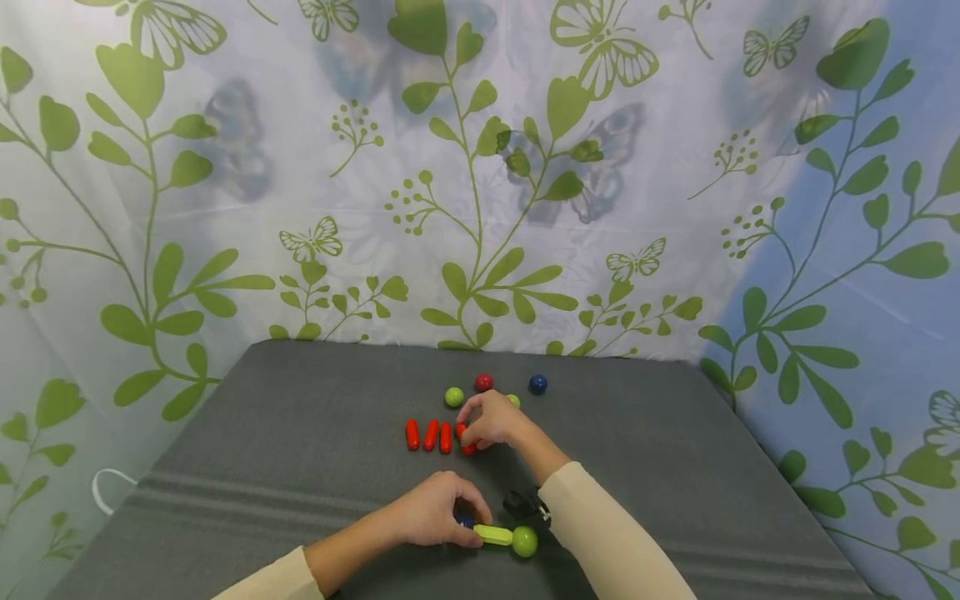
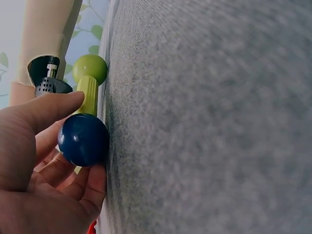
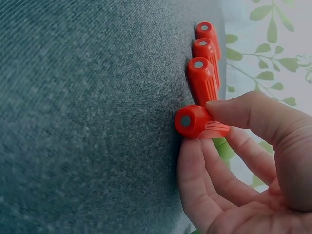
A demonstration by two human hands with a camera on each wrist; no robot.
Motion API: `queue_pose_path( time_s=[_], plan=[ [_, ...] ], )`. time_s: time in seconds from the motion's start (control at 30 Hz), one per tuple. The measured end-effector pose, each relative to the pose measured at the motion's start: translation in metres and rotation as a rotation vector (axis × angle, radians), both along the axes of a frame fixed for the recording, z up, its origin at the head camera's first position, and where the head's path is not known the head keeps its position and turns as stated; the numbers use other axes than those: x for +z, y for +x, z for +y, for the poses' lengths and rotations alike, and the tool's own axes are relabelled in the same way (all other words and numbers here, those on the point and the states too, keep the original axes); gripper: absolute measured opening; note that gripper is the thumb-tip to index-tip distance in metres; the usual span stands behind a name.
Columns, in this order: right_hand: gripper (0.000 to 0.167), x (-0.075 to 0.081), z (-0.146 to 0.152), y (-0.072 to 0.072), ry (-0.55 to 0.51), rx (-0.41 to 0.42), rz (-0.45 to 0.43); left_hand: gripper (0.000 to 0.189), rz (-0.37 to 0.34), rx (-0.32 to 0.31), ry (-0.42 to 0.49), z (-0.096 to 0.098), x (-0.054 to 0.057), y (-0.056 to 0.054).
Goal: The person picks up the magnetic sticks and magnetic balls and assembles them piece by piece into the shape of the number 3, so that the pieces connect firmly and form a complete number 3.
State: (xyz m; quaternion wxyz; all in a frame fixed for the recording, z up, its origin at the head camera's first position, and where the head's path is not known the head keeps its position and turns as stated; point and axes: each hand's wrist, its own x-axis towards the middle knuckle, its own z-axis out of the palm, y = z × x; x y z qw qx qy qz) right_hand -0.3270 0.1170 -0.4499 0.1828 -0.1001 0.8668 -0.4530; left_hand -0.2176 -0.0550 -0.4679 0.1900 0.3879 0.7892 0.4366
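Rods [image 1: 431, 435], three in a red row, lie on the desk [image 1: 315, 392]; just right of that row, the right grip [image 1: 495, 419] pinches a fourth red rod [image 3: 190, 122]. On the row's near side, the left grip [image 1: 437, 510] holds a blue ball [image 2: 84, 140] joined to a lime rod [image 1: 492, 535] and lime ball [image 1: 525, 542].

On a grey fabric-covered table [image 1: 315, 400], the right hand [image 1: 491, 419] pinches a red ribbed rod [image 3: 200, 123]; just left of that grip lie three more red rods [image 1: 431, 435], side by side. Beyond it, left to right, sit a glossy lime-green ball [image 1: 453, 397], a glossy red ball [image 1: 483, 382] and a glossy navy ball [image 1: 537, 384] (another lime-green ball [image 1: 513, 401] is partly hidden behind the hand). Nearer the person, the left hand [image 1: 435, 512] grips a dark blue ball [image 2: 84, 140]; right of it come a yellow-green rod [image 1: 492, 535] and an end ball in green [image 1: 525, 542].
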Motion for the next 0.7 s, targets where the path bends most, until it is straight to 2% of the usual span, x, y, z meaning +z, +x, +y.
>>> queue_pose_path(
  time_s=[0.2, 0.5, 0.7],
  plan=[
    [0.029, -0.001, 0.009, 0.004, -0.029, 0.001, -0.006, 0.017, 0.032, -0.017, -0.013, 0.006, -0.001, -0.002],
    [0.031, -0.001, 0.033, 0.016, -0.124, -0.019, -0.045, 0.020, 0.055, -0.093, -0.008, 0.019, -0.005, -0.005],
    [0.032, -0.003, 0.048, 0.029, -0.192, -0.045, -0.083, 0.022, 0.060, -0.084, -0.018, 0.025, -0.006, -0.002]
  ],
)
